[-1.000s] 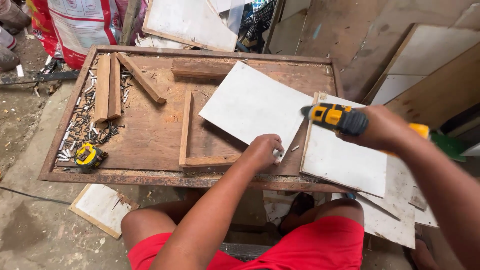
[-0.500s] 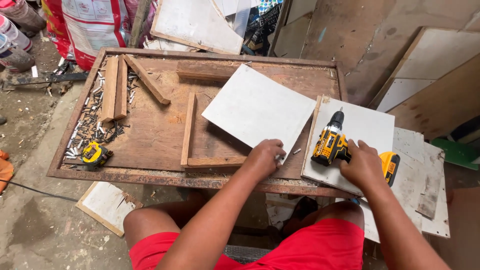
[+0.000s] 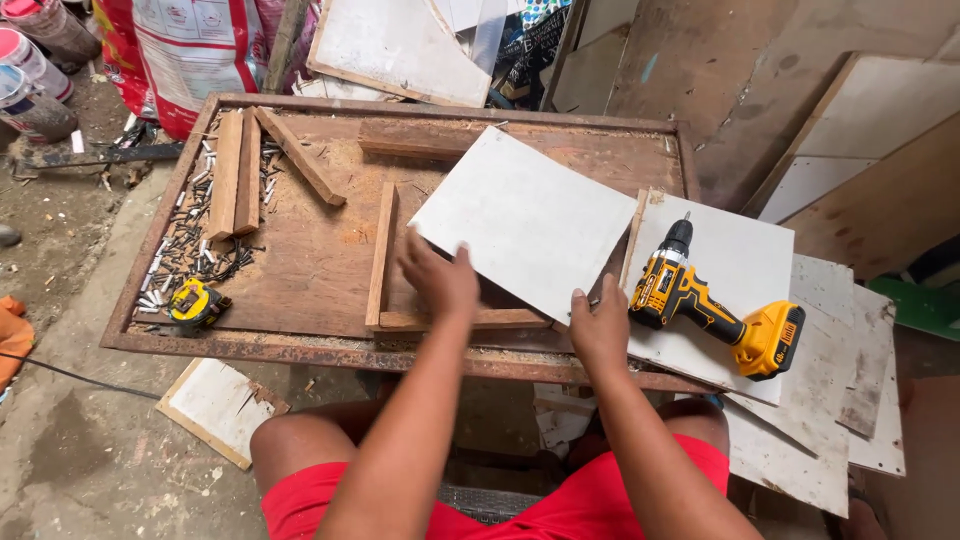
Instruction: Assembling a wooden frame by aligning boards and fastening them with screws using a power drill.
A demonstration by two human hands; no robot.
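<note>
Left hand [image 3: 440,278] fingers spread, pressing on lower left edge of white board [image 3: 525,220], holding nothing. Right hand [image 3: 600,325] open, fingertips at board's lower corner. Board lies tilted on wooden L-frame [image 3: 385,262], right half of workbench [image 3: 300,260]. Yellow cordless drill [image 3: 705,305] lies on second white panel [image 3: 745,265] overhanging right edge, just beside right hand. Tape measure [image 3: 195,303] and loose screws [image 3: 185,245] near left edge.

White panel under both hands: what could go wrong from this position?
The white panel lies skewed across the wooden strips, so it could rock or slide under the left hand and right hand. The cordless drill lies beside the right hand on a board overhanging the table edge; a nudge might tip it off.
</note>
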